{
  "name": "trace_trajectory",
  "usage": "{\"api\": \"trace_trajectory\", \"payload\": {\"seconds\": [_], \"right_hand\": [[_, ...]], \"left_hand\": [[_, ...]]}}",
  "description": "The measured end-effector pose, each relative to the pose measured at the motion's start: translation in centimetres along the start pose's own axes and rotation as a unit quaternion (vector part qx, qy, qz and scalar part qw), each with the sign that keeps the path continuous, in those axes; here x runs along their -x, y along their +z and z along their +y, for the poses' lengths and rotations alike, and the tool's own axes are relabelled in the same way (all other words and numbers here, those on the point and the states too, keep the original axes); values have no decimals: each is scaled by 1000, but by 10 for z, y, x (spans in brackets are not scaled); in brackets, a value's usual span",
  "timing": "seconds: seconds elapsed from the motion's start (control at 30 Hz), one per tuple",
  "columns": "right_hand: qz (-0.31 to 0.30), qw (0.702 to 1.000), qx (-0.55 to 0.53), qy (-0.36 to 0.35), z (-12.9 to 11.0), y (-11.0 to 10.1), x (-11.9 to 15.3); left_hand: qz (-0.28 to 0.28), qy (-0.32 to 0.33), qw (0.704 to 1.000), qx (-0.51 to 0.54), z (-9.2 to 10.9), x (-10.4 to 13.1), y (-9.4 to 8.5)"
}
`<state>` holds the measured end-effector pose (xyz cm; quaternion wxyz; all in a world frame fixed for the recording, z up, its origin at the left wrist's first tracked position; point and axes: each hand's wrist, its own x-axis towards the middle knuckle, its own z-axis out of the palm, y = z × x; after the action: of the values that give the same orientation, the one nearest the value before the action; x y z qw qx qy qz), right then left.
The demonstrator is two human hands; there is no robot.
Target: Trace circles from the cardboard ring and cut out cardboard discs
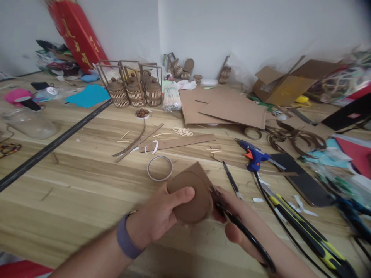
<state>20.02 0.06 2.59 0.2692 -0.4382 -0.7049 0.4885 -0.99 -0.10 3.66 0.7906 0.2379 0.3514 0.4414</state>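
My left hand (162,210) is closed on a piece of brown cardboard (185,193), thumb on top and fingers underneath. Part of its outline is rounded, and a pointed corner sticks out at the far side. My right hand (232,216) is closed around black-handled scissors (246,231), whose blades meet the right edge of the cardboard. Motion blur hides exactly where the blades sit. Just beyond the cardboard lies a white-rimmed ring (159,179). A black pen (231,177) rests to the right of it.
A blue glue gun (253,154), a yellow-black utility knife (310,227) and a dark phone (304,179) lie to the right. Cardboard sheets (220,106) and small lidded baskets (133,90) stand farther back. Thin sticks (182,131) and strips (185,143) are scattered mid-table.
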Motion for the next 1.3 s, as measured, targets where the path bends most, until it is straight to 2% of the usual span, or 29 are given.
{"api": "trace_trajectory", "payload": {"seconds": [0.07,0.17,0.23,0.27,0.37,0.5,0.63,0.73,0.87,1.03,1.3], "right_hand": [[-12,1000,6,6,-3,-2,0],[-23,998,35,49,-9,-4,0],[-20,997,44,62,-12,-5,0],[-20,997,43,66,-12,-5,1],[-20,996,45,74,-12,-5,1],[-49,994,65,78,-12,-6,1],[-47,996,68,46,-12,-7,1],[-29,997,69,10,-13,-7,0],[-29,998,54,0,-14,-5,-2],[-29,999,33,20,-14,-3,0],[22,999,-10,32,-7,2,8]], "left_hand": [[59,83,995,-3,5,-1,-1],[183,198,961,-56,9,-4,-4],[235,227,936,-130,8,-5,-6],[241,230,927,-172,7,-5,-7],[210,213,915,-270,5,-2,-7],[162,174,924,-300,6,1,-3],[118,148,924,-333,7,2,3],[66,149,931,-327,4,3,4],[10,106,956,-272,1,3,1],[0,78,969,-235,0,1,-1],[-8,68,977,-200,4,3,4]]}}
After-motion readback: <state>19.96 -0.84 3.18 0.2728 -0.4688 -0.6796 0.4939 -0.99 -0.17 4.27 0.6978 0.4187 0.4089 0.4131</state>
